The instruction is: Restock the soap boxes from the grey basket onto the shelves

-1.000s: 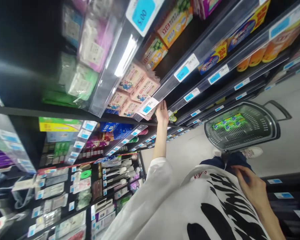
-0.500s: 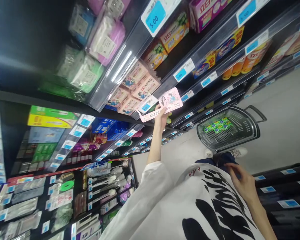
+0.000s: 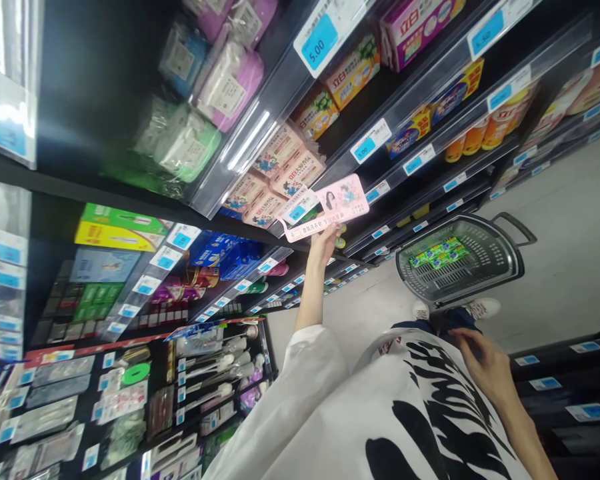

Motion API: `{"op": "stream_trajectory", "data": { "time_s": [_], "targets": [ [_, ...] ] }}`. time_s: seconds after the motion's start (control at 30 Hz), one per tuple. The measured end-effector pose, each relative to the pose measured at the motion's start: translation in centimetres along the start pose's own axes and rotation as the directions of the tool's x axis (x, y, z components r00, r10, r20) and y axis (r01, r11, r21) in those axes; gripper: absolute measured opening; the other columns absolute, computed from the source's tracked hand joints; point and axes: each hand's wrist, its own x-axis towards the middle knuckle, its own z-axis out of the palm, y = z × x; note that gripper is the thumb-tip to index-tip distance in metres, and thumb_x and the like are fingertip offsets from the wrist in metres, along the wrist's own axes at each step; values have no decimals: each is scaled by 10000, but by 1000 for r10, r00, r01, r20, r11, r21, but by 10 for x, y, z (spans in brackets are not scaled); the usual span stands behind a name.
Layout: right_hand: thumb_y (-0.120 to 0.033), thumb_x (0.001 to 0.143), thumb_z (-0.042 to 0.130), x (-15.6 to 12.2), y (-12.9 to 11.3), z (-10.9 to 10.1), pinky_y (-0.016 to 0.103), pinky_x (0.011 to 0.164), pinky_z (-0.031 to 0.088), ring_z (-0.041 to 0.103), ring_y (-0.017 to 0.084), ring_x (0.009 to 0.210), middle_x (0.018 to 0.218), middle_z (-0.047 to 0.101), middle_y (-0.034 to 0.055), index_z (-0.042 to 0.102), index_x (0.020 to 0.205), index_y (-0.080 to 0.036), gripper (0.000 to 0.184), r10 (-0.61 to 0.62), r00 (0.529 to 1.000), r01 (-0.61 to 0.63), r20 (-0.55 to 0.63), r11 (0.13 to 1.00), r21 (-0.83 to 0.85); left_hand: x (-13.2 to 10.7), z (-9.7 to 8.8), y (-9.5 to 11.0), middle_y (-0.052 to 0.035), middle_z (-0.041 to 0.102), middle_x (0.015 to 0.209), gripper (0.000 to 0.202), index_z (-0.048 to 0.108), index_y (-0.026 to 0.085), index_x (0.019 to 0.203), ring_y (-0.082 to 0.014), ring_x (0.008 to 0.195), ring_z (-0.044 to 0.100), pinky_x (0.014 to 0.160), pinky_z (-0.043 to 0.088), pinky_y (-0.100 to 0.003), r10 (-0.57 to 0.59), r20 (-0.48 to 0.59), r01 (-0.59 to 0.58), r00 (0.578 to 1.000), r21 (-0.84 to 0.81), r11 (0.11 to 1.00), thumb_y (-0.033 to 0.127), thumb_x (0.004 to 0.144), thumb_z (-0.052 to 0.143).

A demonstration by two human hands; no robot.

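My left hand [image 3: 325,243] is raised to the shelf and grips a flat pink packet [image 3: 336,205] by its lower edge, just in front of a stack of similar pink boxes [image 3: 275,175]. My right hand [image 3: 483,365] rests low by my waist against my white and black shirt, fingers curled; what it holds, if anything, is hidden. A dark mesh shopping basket [image 3: 495,267] sits on the floor near my feet with a green packet [image 3: 437,251] inside.
Black shop shelves [image 3: 260,127] with blue price tags run along the left, holding soap boxes, purple and green packs and orange bottles. Hanging brushes and small goods [image 3: 215,363] fill the lower racks. Another low shelf [image 3: 565,380] stands at the right. The grey floor [image 3: 570,227] lies between.
My left hand reached into the stack of pink boxes, then drew out a pink packet and now holds it in front of the shelf. The right hand stayed near my waist.
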Motion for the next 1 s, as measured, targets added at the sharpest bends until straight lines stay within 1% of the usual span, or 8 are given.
{"op": "stream_trajectory", "data": {
  "time_s": [0.1,0.2,0.27,0.4,0.6,0.7,0.87,1.0],
  "targets": [
    [-530,944,531,-1,6,1,370,767,599,776,257,839,995,803,54,728,1015,-237,360,23,1000,-23,-1,1000,7,0,16,6,-47,738,1205,404,675,230,1251,-146,1059,738,808,588,-166,-2,-81,-3,997,-61,998,113,870,742],
    [-556,932,532,-3,13,5,370,776,583,774,267,888,1027,799,52,727,1022,-256,369,67,998,-67,8,998,12,1,31,12,-42,666,1406,348,672,211,1300,-140,1257,665,1028,558,-185,-1,-152,-14,988,-99,995,88,997,556],
    [-567,922,531,-4,17,6,389,810,580,771,275,907,1037,798,44,724,1030,-268,372,101,995,-101,24,995,13,4,39,16,-21,606,1491,384,649,217,1350,-133,1331,613,1111,521,-209,15,-169,-38,986,-131,991,88,1040,463],
    [-578,897,529,-7,22,5,425,838,579,768,296,916,1040,798,48,724,1025,-270,386,143,989,-143,34,990,17,14,43,21,-15,559,1539,417,594,204,1430,-143,1387,558,1152,489,-225,-13,-179,-13,984,-145,989,113,1070,405],
    [-591,869,533,-8,27,1,439,827,591,763,308,888,1006,801,64,726,1003,-265,401,162,987,-162,-7,986,25,24,32,21,-48,565,1532,423,562,173,1450,-135,1390,553,1144,478,-180,-67,-207,49,976,-92,995,107,1050,441],
    [-600,862,530,-8,34,2,440,802,590,760,313,876,989,800,70,724,991,-270,404,173,985,-172,-13,985,20,20,26,16,-36,574,1524,441,569,201,1436,-166,1380,570,1161,495,-251,-71,-155,68,985,-23,997,105,1013,490],
    [-594,883,525,-5,38,6,432,810,571,756,304,891,1016,795,70,713,1029,-266,406,206,978,-206,18,979,-4,7,18,-3,-64,592,1503,362,617,230,1325,-242,1303,643,1161,506,-401,-209,83,191,974,193,963,218,964,632],
    [-560,933,486,-1,32,9,403,835,545,742,283,906,1037,789,90,702,1056,-235,409,194,979,-193,61,981,-30,-8,8,-46,-102,669,1392,384,590,218,1290,-232,1138,730,1074,553,-405,-298,174,230,938,331,915,307,929,689]
  ]
}}
